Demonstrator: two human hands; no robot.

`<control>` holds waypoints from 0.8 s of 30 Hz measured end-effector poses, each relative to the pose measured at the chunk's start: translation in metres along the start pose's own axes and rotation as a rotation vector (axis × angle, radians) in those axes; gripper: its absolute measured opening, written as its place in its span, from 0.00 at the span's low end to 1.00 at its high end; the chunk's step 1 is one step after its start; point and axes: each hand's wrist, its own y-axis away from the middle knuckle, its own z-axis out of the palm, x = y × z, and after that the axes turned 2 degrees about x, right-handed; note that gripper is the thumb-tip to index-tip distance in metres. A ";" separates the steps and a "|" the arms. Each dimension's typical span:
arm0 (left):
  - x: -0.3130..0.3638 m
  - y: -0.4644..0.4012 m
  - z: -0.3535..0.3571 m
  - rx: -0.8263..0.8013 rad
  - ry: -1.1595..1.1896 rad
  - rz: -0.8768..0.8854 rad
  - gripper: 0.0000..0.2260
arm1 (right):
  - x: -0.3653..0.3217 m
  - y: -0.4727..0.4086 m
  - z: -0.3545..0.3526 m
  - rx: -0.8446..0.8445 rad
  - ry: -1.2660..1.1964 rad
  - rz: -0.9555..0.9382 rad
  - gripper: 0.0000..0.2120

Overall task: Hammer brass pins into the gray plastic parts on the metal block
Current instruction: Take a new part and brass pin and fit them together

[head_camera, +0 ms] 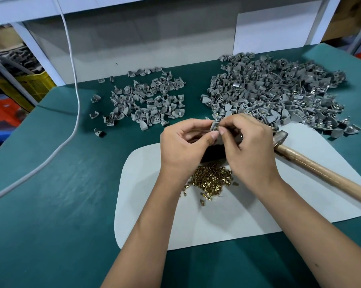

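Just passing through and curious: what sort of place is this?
Probably a small factory assembly bench: heaps of identical gray plastic parts, a pile of brass pins and a hammer lie on the green worktable.

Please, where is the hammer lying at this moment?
In the head view the hammer lies on the white mat at the right, unheld. Its head sits just behind the right hand, beside the large pile of gray parts.

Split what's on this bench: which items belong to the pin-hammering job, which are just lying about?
Job: gray part pinched by left hand and right hand; brass pins; hammer; metal block; part piles.
Lying about: white cable; yellow crate.
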 end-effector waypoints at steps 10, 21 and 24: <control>0.006 0.004 0.004 0.000 0.007 -0.075 0.13 | -0.003 0.002 0.004 0.047 -0.013 0.116 0.02; 0.001 0.004 0.007 0.025 -0.136 0.043 0.16 | -0.005 -0.002 0.007 0.029 -0.053 0.243 0.04; 0.001 0.002 0.004 0.046 -0.206 0.086 0.13 | -0.006 -0.005 0.004 -0.028 -0.070 0.238 0.04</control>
